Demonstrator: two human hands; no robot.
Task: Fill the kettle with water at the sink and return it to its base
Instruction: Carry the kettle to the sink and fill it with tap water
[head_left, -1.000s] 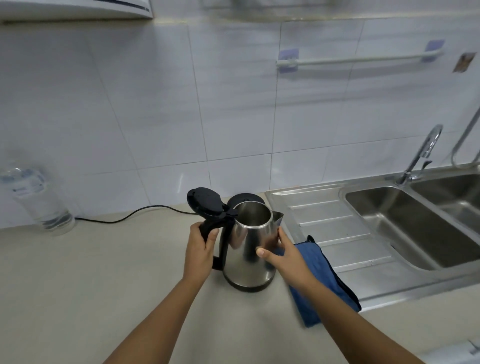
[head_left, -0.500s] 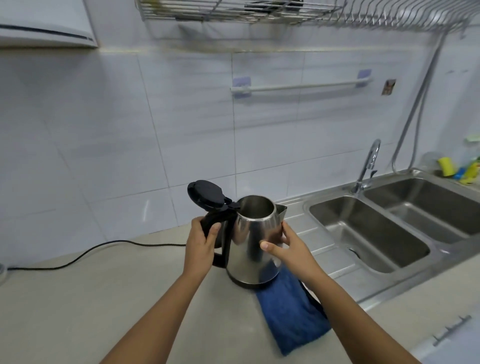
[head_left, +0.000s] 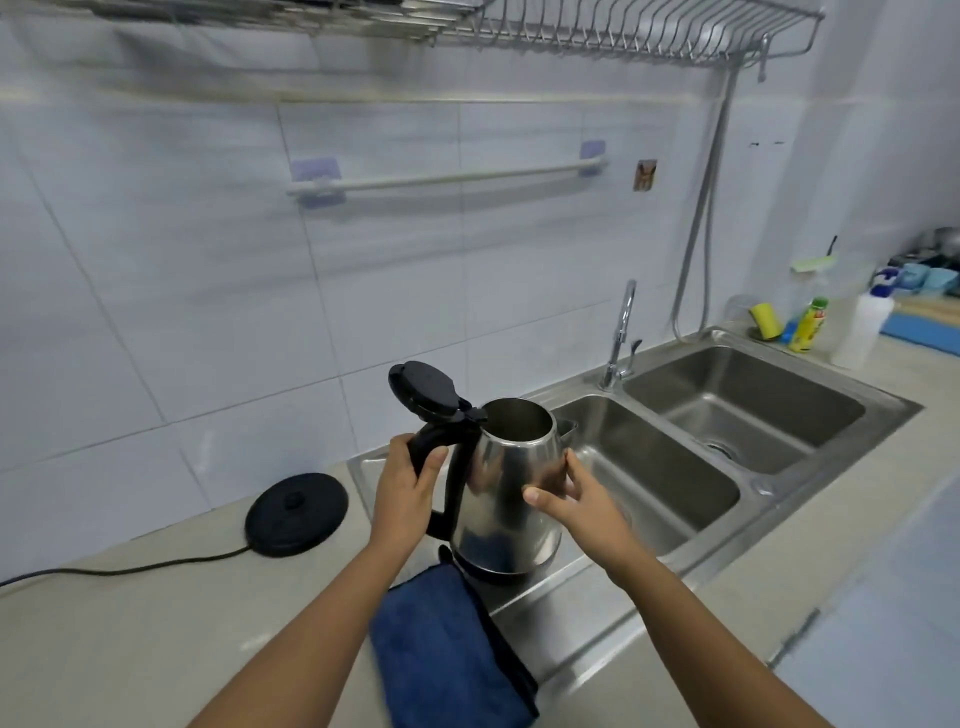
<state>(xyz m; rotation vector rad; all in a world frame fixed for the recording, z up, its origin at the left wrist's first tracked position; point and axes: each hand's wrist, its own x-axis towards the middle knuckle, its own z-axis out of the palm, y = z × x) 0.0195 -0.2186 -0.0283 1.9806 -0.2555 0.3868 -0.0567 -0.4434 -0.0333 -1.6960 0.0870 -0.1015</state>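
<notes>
A steel kettle (head_left: 506, 499) with a black handle is held in the air over the sink's drainboard, its black lid (head_left: 423, 389) flipped up and open. My left hand (head_left: 405, 493) grips the handle. My right hand (head_left: 576, 499) presses against the kettle's right side. The round black base (head_left: 296, 514) lies on the counter to the left, with its cord running left. The double steel sink (head_left: 670, 499) lies just right of the kettle, and the tap (head_left: 621, 332) stands behind the divider between the basins.
A folded blue cloth (head_left: 447, 654) lies over the counter edge below the kettle. Dish soap bottles and a sponge (head_left: 766, 319) stand at the sink's far right. A towel rail (head_left: 447, 179) and a dish rack (head_left: 623, 31) hang on the tiled wall.
The kettle has come off its base and moved right toward the sink, with both hands on it. The base now shows on the counter at the left.
</notes>
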